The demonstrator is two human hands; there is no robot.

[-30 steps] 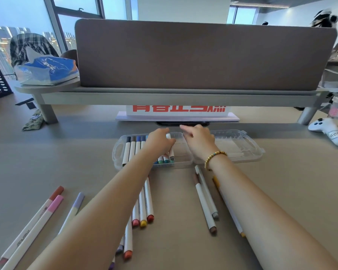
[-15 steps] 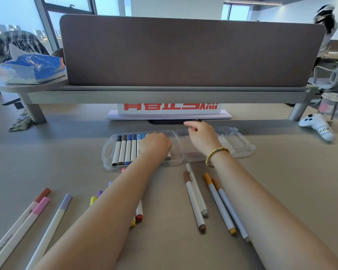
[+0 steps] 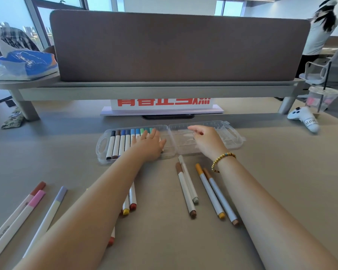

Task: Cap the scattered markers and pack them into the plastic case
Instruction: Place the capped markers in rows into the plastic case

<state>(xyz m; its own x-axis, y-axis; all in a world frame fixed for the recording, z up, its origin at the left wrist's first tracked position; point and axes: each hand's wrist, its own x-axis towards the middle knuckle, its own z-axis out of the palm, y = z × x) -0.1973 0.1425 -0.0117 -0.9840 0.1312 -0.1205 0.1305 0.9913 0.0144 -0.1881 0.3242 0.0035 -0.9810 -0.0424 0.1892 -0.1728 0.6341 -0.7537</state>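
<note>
A clear plastic case (image 3: 102, 147) lies open on the desk, its lid (image 3: 230, 136) folded out to the right. A row of capped markers (image 3: 121, 143) fills the left part of the base. My left hand (image 3: 150, 145) lies flat on the markers in the base, fingers straight. Over the lid, my right hand (image 3: 207, 141) hovers with loosely curled fingers and holds nothing. Several capped markers (image 3: 185, 190) lie between my forearms. Pink, red and lilac markers (image 3: 37, 201) lie at the lower left, and others (image 3: 132, 199) are partly hidden under my left forearm.
A grey shelf riser (image 3: 154, 90) with a brown partition (image 3: 180, 45) stands behind the case. A white sign with red characters (image 3: 162, 106) sits under it. A white game controller (image 3: 304, 118) and a plastic cup (image 3: 322, 98) are at the right, a blue tissue pack (image 3: 21, 64) at the left.
My left hand has flattened onto the markers in the case. My right hand drew back slightly over the lid. The view shifted.
</note>
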